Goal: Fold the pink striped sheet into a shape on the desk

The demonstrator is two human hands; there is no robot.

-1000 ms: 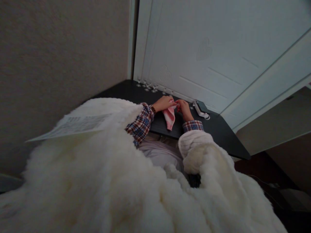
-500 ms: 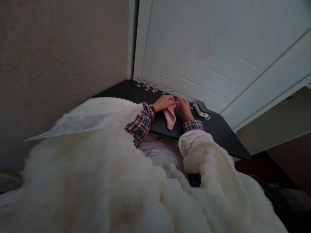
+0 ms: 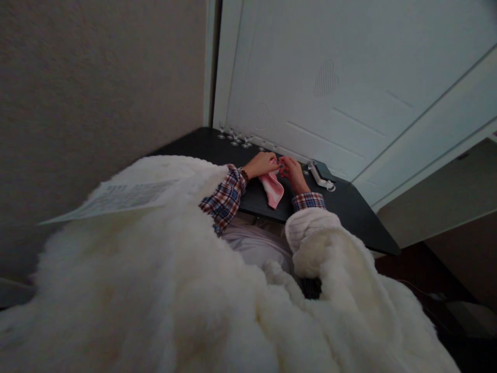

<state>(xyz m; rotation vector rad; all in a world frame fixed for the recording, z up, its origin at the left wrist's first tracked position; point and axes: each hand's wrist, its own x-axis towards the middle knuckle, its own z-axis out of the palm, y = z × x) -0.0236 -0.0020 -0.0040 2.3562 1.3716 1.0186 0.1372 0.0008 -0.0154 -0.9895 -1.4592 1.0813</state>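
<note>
A pink cloth (image 3: 273, 191) with a paler inner side hangs from my left hand (image 3: 264, 163), whose fingers are closed on its upper end. Its loose end droops over the black table (image 3: 256, 199). Just to the right, my right hand (image 3: 293, 172) has its fingers curled in a pinch close to the left fingertips. Something small and clear seems to be between the two hands, too small and dark to name. Small clear glass pieces with round bases, like tiny stemmed cups (image 3: 235, 139), stand along the table's back edge.
Right of my right hand lie a white object with a ring at its end (image 3: 320, 177) and a dark flat case (image 3: 324, 171). A white panelled door (image 3: 303, 77) rises behind the table; a wall (image 3: 104, 72) bounds the left. My fluffy white garment (image 3: 186, 269) fills the foreground.
The fingers of my right hand have loosened and shifted slightly left, and pink cloth no longer shows in them. The cloth's hanging end has swung a little to the right.
</note>
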